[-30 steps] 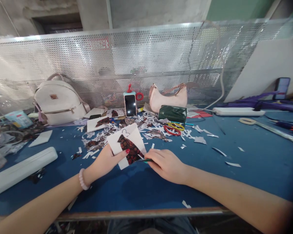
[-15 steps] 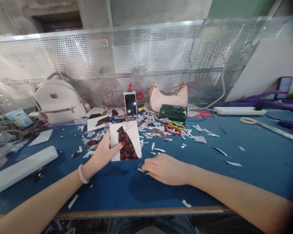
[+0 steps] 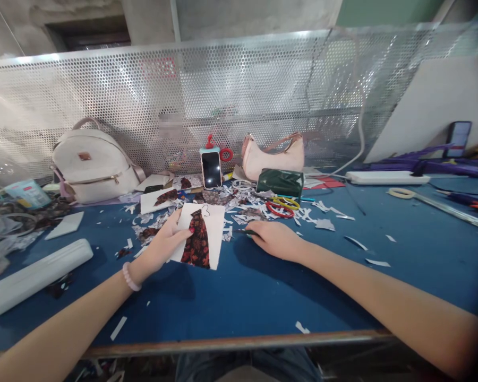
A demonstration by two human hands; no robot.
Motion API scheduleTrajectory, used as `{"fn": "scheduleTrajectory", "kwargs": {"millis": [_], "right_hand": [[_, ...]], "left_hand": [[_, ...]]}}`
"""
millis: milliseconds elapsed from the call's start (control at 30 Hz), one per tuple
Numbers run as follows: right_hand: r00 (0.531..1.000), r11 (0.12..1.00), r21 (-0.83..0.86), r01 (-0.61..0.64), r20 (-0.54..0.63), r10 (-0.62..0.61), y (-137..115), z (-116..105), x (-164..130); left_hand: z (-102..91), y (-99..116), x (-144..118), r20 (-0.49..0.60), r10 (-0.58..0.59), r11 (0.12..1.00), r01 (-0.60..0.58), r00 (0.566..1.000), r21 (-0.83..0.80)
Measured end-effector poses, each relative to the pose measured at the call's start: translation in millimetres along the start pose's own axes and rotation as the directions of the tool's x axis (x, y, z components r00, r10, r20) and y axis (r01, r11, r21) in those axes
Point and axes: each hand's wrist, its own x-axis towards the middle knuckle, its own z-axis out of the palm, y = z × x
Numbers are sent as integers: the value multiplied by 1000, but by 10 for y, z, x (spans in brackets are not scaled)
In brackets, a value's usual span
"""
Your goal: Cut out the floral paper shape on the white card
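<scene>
One card (image 3: pixel 214 236), pinched by left hand (image 3: pixel 161 247), thumb on top, above the table (image 3: pixel 247 315). Right hand (image 3: pixel 276 239) closed on a green tool (image 3: pixel 250 232), apart from card. For clean work, I'd hold card taut, thumb clear of tool. Card's dress (image 3: pixel 198 244) narrows away from the person; long axis fore-aft, near end leaning left.

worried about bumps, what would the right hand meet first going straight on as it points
Likely the white card held by the left hand; paper scraps appear just before it, but depth is unclear.
</scene>
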Motion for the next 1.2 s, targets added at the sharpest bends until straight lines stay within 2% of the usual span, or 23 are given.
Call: {"fn": "scheduleTrajectory", "kwargs": {"millis": [67, 133, 233, 300, 367, 467, 567, 767, 867, 933, 1033, 1067, 1100, 1200], "right_hand": [[998, 998, 2, -68, -4, 68, 48, -13, 12], [992, 992, 9, -129, -11, 130, 74, -26, 21], [982, 982, 27, -184, -28, 185, 83, -34, 27], [980, 981, 39, -191, -41, 193, 83, -22, 27], [984, 985, 46, -164, -63, 167, 89, 3, 28], [991, 994, 41, -99, -88, 102, 105, 50, 31], [994, 999, 31, -42, -101, 45, 112, 76, 33], [989, 997, 77, -2, -147, 13, 86, 87, 31], [984, 994, 112, 8, -177, 12, 104, 94, 66], [981, 993, 120, 13, -193, 10, 133, 83, 117], [982, 1000, 7, 6, -190, -5, 208, 30, 247], [983, 999, -52, -7, -184, -3, 247, 7, 308], [985, 991, -128, -36, -171, 14, 294, -15, 379], [984, 982, -160, -100, -162, 74, 478, -51, 647]], "left_hand": [[-43, -18, 17, 59, -49, 991, 41, 997, 130], [-77, -26, 20, 162, -100, 959, 51, 982, 279], [-83, -12, -11, 390, -142, 892, -54, 910, 449], [-59, 7, -45, 482, -126, 847, -159, 867, 507], [-30, 24, -76, 505, -84, 799, -244, 859, 549], [0, 42, -101, 498, -54, 724, -310, 865, 617], [10, 63, -113, 534, -42, 665, -375, 844, 645], [38, 81, -150, 592, -12, 619, -459, 806, 638], [81, 62, -125, 567, 36, 599, -472, 823, 647], [126, 89, -106, 540, 83, 619, -468, 838, 631], [235, 309, -190, 498, 133, 781, -400, 857, 480], [284, 445, -263, 475, 143, 842, -359, 869, 404], [338, 611, -352, 484, 147, 890, -328, 862, 315], [495, 1152, -565, 541, 189, 968, -249, 820, 40]]}}
